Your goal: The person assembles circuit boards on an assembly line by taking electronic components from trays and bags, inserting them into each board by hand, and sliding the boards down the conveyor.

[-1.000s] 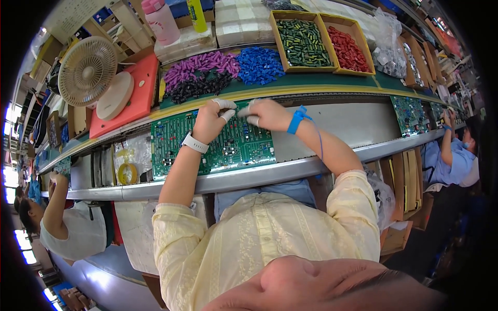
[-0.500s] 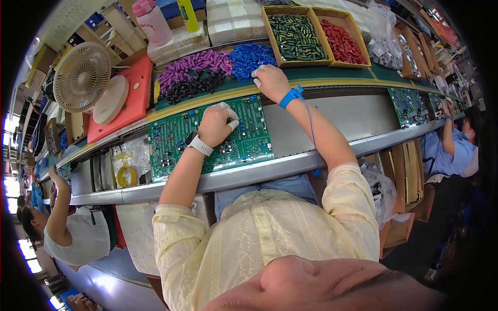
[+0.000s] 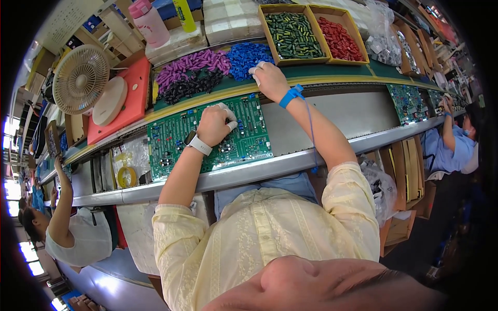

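In the head view, a large green rectangular circuit board [image 3: 249, 142] is lying along the long grey metal rail [image 3: 228, 177], its near edge beside it. My left hand [image 3: 212, 126] is covering the middle of the board's far half, its white-capped fingers bunching; whether they are pinching anything, I cannot tell. If they are pressing too hard or sideways, small upright parts could be bending beneath them.

My right hand [image 3: 272, 83] is hovering at the right near corner of a loose heap of small blue parts [image 3: 248, 58], thumb and fingers gathering close; I cannot see whether a piece is between them. Because the heap is lying close to the green shelf's [image 3: 337, 71] near edge, a brushed piece could be dropping off. Purple tubular parts [image 3: 199, 66] are touching the blue ones, so a mix-up is possible. My thin blue wrist cord [image 3: 313, 137] is dangling toward the rail, where it could be snagging.
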The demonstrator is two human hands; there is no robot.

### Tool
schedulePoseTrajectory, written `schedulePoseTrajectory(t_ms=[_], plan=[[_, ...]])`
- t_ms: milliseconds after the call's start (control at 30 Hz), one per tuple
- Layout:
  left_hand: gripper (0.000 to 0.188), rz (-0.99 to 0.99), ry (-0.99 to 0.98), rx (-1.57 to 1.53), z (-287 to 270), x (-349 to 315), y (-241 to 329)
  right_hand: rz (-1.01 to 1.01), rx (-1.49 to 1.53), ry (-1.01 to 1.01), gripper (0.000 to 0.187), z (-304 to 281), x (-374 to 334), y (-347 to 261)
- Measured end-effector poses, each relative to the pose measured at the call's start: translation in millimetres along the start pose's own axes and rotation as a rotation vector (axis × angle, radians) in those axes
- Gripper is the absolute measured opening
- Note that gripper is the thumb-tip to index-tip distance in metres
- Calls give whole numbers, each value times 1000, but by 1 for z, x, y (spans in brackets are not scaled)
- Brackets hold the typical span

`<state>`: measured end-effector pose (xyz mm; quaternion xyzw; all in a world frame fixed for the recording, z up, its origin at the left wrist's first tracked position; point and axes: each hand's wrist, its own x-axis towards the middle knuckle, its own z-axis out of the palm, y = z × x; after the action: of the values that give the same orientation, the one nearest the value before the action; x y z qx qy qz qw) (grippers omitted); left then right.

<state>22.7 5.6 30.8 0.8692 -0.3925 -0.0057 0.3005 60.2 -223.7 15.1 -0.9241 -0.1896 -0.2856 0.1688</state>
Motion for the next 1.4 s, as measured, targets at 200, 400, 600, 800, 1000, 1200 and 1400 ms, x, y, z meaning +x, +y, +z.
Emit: schedulePoseTrajectory(t_ms=[200,400,600,800,1000,1200,1400], plan=[[14,32,-55,42,-2,6,-1,32,105,32,12,3,-4,8],[19,-215,229,103,-41,60,-74,-21,237,-80,11,-9,-4,-20],[19,-440,97,613,-57,106,-116,67,409,-259,10,-16,-7,-54],[21,-424,-90,724,-55,123,-124,-1,466,-531,16,-13,-15,-59],[16,-428,-53,575,-56,123,-127,-24,415,-661,14,-14,-12,-59],[24,-410,-137,643,-59,124,-114,-53,430,-640,13,-11,-15,-61],[27,-364,82,552,-55,111,-123,-48,437,-650,13,-11,-14,-64]])
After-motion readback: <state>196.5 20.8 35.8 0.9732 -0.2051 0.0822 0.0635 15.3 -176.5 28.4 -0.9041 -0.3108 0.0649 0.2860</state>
